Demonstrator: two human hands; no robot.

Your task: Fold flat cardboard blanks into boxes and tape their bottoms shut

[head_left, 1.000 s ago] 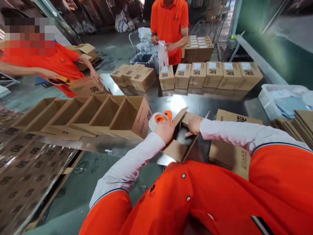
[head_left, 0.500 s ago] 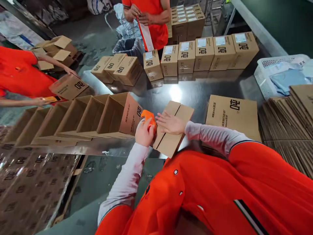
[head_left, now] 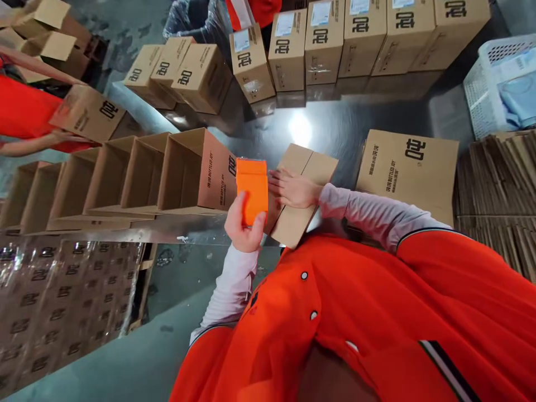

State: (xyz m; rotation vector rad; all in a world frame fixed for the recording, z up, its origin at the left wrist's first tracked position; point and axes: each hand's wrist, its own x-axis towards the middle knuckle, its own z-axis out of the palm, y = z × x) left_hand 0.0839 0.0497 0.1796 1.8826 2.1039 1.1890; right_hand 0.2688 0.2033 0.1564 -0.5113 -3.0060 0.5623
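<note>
My left hand (head_left: 244, 226) is closed around an orange tape dispenser (head_left: 253, 190), held just left of a cardboard box (head_left: 299, 220). The box's flaps meet in a dark seam across its upper face. My right hand (head_left: 295, 188) lies flat on those flaps, palm down with the fingers reaching left. Beyond the dispenser stands a printed box (head_left: 215, 181), its open side showing, at the end of a row of nested open boxes. Whether the dispenser touches the box under my right hand, I cannot tell.
Sealed boxes (head_left: 288, 61) with labels line the metal table's (head_left: 335, 120) far side. Flattened cartons (head_left: 498, 195) are stacked at the right, below a white basket (head_left: 486, 95). A folded carton (head_left: 406, 173) lies nearer. At left, a co-worker's arm (head_left: 31, 145) reaches to a box (head_left: 90, 114).
My left hand has turned the tape dispenser upright and drawn it to the left, off the box's edge. My right hand still presses the flaps. The view has tilted down.
</note>
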